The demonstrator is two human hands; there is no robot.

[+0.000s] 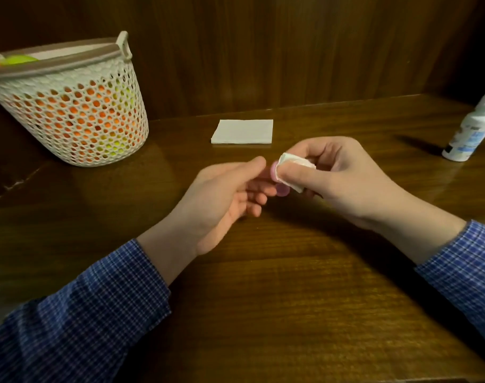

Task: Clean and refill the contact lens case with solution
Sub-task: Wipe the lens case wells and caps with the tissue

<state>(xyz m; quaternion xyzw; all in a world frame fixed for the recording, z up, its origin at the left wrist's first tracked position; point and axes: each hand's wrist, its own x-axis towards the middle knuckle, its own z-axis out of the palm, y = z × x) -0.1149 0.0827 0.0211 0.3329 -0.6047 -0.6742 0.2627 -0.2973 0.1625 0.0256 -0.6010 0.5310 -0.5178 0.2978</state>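
The pink lens case [274,178] sits between my fingertips, light, stiff and likely slippery, so I grip its edges. My left hand [227,194] pinches it; my right hand [338,178] pinches a tissue wad [293,168] against it. The solution bottle [470,128] stands well beyond my right knuckles.

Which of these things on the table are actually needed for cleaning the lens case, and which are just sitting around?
In use: pink lens case, crumpled tissue, solution bottle, left hand, right hand.

Lying about: mesh basket, folded napkin (perhaps a spare).
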